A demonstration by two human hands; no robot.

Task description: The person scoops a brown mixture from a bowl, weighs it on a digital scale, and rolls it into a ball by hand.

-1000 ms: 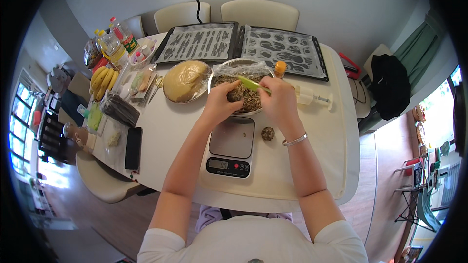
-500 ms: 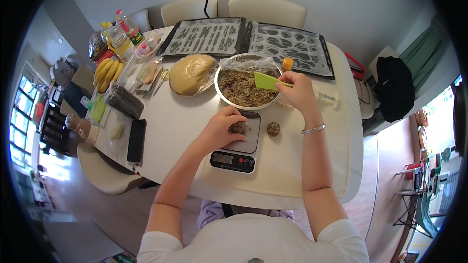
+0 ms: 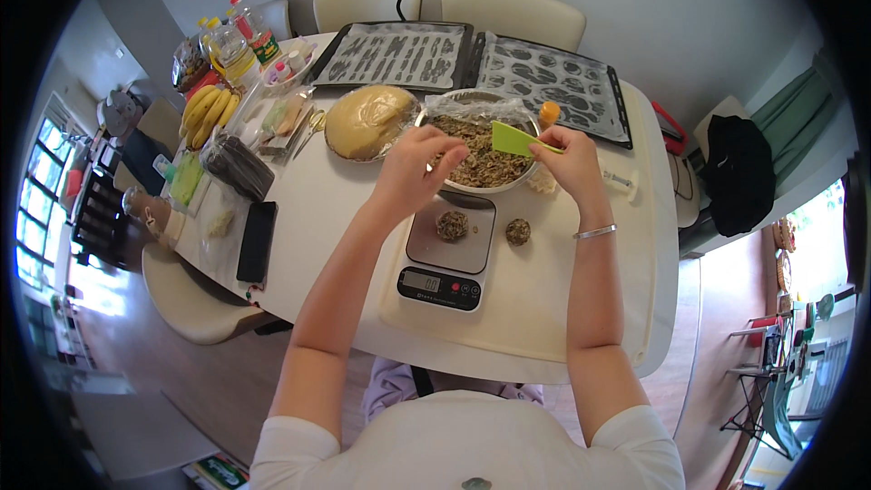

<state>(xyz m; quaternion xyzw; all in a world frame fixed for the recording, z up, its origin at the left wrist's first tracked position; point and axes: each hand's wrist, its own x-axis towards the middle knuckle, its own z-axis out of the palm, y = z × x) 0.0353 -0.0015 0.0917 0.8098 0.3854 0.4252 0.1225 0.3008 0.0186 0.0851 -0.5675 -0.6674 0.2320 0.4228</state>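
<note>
My right hand (image 3: 569,163) grips a lime-green scraper (image 3: 513,139) over the right side of a metal bowl (image 3: 481,188). Brown, crumbly filling (image 3: 464,136) fills that bowl, with plastic wrap bunched along its far rim. At the bowl's near left edge is my left hand (image 3: 419,168), thumb and fingers apart, with nothing visible in it. Below it, a rough ball of filling (image 3: 451,226) rests on the plate of a kitchen scale (image 3: 441,288). A second filling ball (image 3: 518,232) lies on the pale mat to the scale's right.
Wrapped yellow dough (image 3: 367,122) stands left of the bowl. Two lined baking trays (image 3: 318,73) lie behind. Leftward are bananas (image 3: 207,118), oil bottles (image 3: 238,63), a dark bag (image 3: 238,166) and a phone (image 3: 258,240). An orange-capped item (image 3: 549,112) stands beside the bowl.
My left hand has let go of the ball on the scale and moved up to the bowl. The scraper stays in my right hand over the filling. The whole view has shifted slightly.
</note>
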